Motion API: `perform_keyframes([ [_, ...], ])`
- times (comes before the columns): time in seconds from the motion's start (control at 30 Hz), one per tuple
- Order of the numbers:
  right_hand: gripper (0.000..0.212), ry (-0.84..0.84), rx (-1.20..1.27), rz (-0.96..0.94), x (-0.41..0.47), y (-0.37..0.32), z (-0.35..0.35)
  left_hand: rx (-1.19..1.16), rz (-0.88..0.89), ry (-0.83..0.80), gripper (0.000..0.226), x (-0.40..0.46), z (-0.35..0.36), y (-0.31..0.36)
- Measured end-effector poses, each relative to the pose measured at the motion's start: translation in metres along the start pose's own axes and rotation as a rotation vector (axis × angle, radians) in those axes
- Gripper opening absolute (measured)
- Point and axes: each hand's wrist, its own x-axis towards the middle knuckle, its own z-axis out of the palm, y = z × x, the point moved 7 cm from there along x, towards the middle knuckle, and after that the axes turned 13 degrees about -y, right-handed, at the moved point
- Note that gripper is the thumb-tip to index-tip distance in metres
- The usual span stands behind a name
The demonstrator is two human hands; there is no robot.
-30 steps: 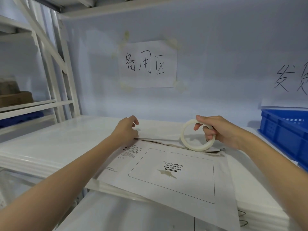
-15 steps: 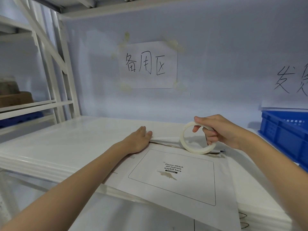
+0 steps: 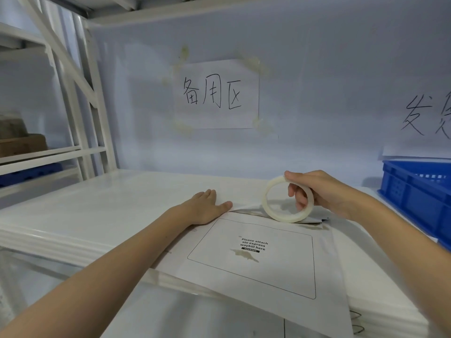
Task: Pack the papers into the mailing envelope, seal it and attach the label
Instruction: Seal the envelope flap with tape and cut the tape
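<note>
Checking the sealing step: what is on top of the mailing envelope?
The left hand presses flat on the mailing envelope's far corner; the right hand stands a tape roll on its flap. Contents hidden.

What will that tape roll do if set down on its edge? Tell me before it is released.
The tape roll is a thin ring standing upright in the right hand, so it would probably roll or tip flat. It looks light, with little tape left. The mailing envelope beneath looks smooth, so it may slide; the left hand presses that flat.

White shelf (image 3: 97, 211), blue crate (image 3: 415, 191) at right, handwritten paper sign (image 3: 216, 93) on wall, cardboard boxes (image 3: 19, 140) at left
</note>
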Motion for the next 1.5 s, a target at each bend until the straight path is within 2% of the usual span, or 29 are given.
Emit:
perform_keyframes([
  [0.17, 0.058, -0.119, 0.103, 0.026, -0.001, 0.003, 0.018, 0.026, 0.039, -0.033, 0.086, -0.002, -0.003, -0.007],
  [0.3, 0.045, -0.22, 0.199, -0.024, 0.002, -0.007, 0.04, 0.082, 0.049, -0.068, 0.075, -0.008, -0.009, -0.025],
  [0.43, 0.033, -0.213, 0.236, -0.07, 0.007, -0.008, 0.051, 0.164, 0.068, -0.047, 0.08, -0.012, -0.016, -0.036],
  [0.53, 0.032, -0.187, 0.22, -0.075, 0.009, -0.009, 0.052, -0.01, 0.187, -0.003, 0.064, -0.016, -0.02, -0.018],
  [0.63, 0.032, -0.182, 0.209, -0.076, 0.007, -0.01, 0.052, -0.224, 0.213, -0.047, 0.061, -0.017, -0.011, -0.003],
  [0.7, 0.032, -0.175, 0.212, -0.074, 0.007, -0.011, 0.052, -0.282, 0.215, -0.087, 0.068, -0.017, -0.003, 0.004],
  [0.93, 0.036, -0.179, 0.174, -0.085, 0.004, -0.015, 0.052, -0.014, 0.194, -0.076, 0.076, -0.018, 0.003, 0.015],
  [1.13, 0.038, -0.126, 0.053, -0.1, 0.001, -0.024, 0.041, 0.013, 0.207, -0.089, 0.076, -0.021, 0.002, 0.018],
  [1.33, 0.036, -0.109, -0.086, -0.04, -0.011, -0.031, 0.023, 0.006, 0.217, -0.097, 0.073, -0.021, 0.003, 0.017],
  [1.43, 0.046, -0.099, -0.129, -0.016, -0.014, -0.031, 0.019, 0.03, 0.226, -0.09, 0.071, -0.02, 0.004, 0.017],
  [1.5, 0.046, -0.089, -0.116, -0.009, -0.014, -0.029, 0.019, 0.081, 0.254, -0.06, 0.067, -0.022, 0.001, 0.02],
])
